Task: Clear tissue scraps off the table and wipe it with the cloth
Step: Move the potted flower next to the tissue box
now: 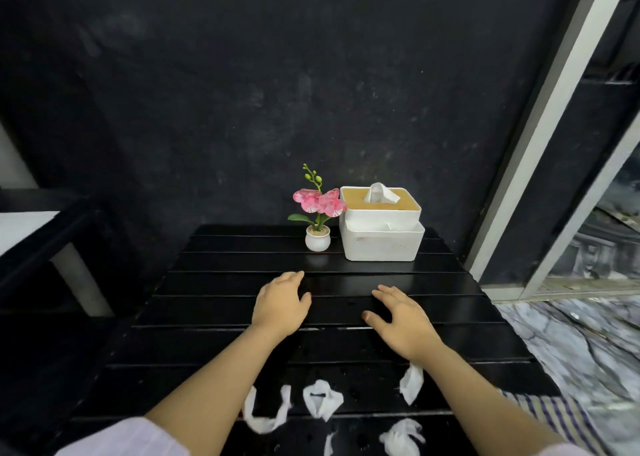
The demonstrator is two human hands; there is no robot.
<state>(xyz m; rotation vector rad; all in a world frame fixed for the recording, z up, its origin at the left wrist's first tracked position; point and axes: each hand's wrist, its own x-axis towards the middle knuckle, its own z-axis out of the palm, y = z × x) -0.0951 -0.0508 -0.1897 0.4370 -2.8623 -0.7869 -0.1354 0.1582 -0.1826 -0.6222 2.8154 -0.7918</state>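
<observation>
Head view: left hand (pixel 282 303) and right hand (pixel 401 315) hover spread, empty, over the black table (pixel 450 282); tissue scraps (pixel 322 400) lie near, cloth (pixel 554 417) half cut off.

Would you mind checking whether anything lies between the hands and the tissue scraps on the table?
Nothing visible does. Both the left hand and right hand hover empty over bare slats, and the tissue scraps lie nearer the person, beneath the forearms. The tissue box and flower pot stand beyond.

We only catch a corner of the striped cloth (pixel 554 417), our right forearm (pixel 485 396) covers the rest, and the lowest tissue scrap (pixel 401 438) gets cropped.
</observation>
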